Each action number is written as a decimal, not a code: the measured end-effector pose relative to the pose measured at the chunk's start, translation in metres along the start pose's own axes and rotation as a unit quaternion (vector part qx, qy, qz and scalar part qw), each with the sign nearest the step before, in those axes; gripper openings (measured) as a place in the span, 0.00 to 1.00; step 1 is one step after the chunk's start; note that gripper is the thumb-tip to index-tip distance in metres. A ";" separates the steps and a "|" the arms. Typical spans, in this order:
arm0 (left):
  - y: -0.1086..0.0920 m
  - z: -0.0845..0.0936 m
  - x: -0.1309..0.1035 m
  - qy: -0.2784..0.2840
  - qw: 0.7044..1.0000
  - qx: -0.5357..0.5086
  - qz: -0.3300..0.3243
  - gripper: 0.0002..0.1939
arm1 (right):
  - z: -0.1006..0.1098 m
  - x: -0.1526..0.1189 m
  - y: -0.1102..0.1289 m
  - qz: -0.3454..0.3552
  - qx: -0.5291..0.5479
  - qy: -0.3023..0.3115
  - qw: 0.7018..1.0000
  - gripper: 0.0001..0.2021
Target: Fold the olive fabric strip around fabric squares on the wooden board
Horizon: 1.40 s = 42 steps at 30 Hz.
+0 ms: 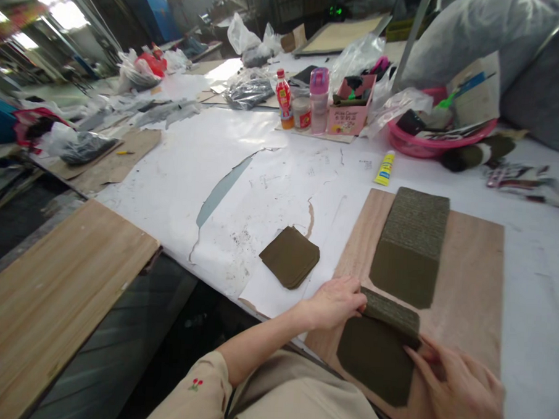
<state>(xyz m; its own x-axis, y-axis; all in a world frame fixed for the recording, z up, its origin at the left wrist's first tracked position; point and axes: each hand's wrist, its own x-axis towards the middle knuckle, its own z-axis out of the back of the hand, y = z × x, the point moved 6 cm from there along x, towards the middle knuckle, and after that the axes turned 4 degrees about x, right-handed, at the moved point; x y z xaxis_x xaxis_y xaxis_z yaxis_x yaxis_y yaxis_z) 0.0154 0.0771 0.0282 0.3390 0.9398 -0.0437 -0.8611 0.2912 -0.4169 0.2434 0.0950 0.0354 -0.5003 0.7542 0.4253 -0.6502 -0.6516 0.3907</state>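
Note:
A small stack of olive-brown fabric pieces [390,313] stands tilted up on its edge at the front of a wooden board [471,279]. My left hand [335,303] pinches its left end, thumb and fingers closed. At the right end my right hand [461,381] has its fingertips closed on the same stack's edge. In front of it, a flat olive-brown piece with cut corners [375,362] lies on the board. Farther back on the board rests a fanned stack of overlapping pieces [409,258]. Left of the board, a pile of olive-brown squares [290,257] lies on white paper.
A yellow glue tube [384,168] lies behind the board. Beyond stand a red-labelled bottle [284,101], a jar [302,115], a pink-lidded bottle [318,100], a pink box [346,121] and a filled pink basin [440,145]. A wooden panel [62,305] is at left, past a dark gap.

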 end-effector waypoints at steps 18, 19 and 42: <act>0.004 0.002 -0.004 -0.001 0.999 -0.032 0.002 0.08 | -0.048 0.025 0.036 0.070 0.066 0.037 0.995 0.13; 0.005 0.002 -0.004 -0.004 0.999 -0.042 0.004 0.09 | -0.047 0.026 0.037 0.077 0.066 0.034 0.994 0.14; 0.010 -0.010 -0.016 -0.130 0.984 -0.113 0.043 0.08 | -0.043 0.028 0.039 -0.041 0.098 0.041 0.994 0.11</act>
<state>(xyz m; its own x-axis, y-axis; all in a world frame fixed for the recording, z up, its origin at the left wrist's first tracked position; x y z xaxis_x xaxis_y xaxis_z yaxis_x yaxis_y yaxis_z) 0.0048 0.0629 0.0155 0.1343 0.9818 0.1345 -0.7665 0.1890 -0.6138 0.1789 0.0942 0.0276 -0.4998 0.8044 0.3212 -0.5711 -0.5848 0.5760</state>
